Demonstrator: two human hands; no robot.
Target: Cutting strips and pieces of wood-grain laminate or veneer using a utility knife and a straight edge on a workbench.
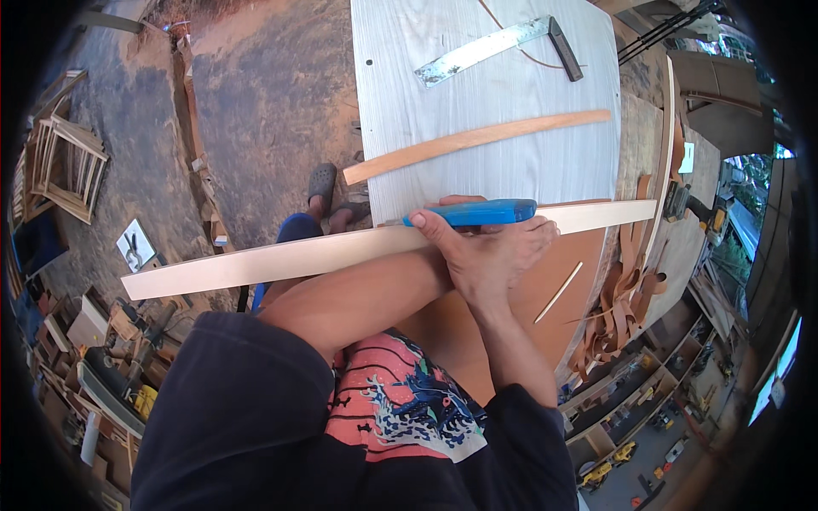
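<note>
A long, pale wooden board [256,263] runs across in front of me, edge up, from lower left to the right. My right hand [490,260] grips a blue utility knife [490,212] lying along the board's upper edge, its narrow end pointing left and the thumb beside it. My left forearm reaches in from the left under the board. My left hand [545,228] is mostly hidden behind the right hand and wrist, near the board, so its grip cannot be made out. Beyond the board, a slim brown wooden strip [477,144] lies on a grey wood-grain panel [392,85].
A try square [486,53] lies on the grey panel's far part. Nearer, a thin light stick [558,292] rests on a brown surface [528,294]. Brown curled strips [618,307] hang at the right, near a power drill [677,202]. Wooden frames [72,166] stand on the left.
</note>
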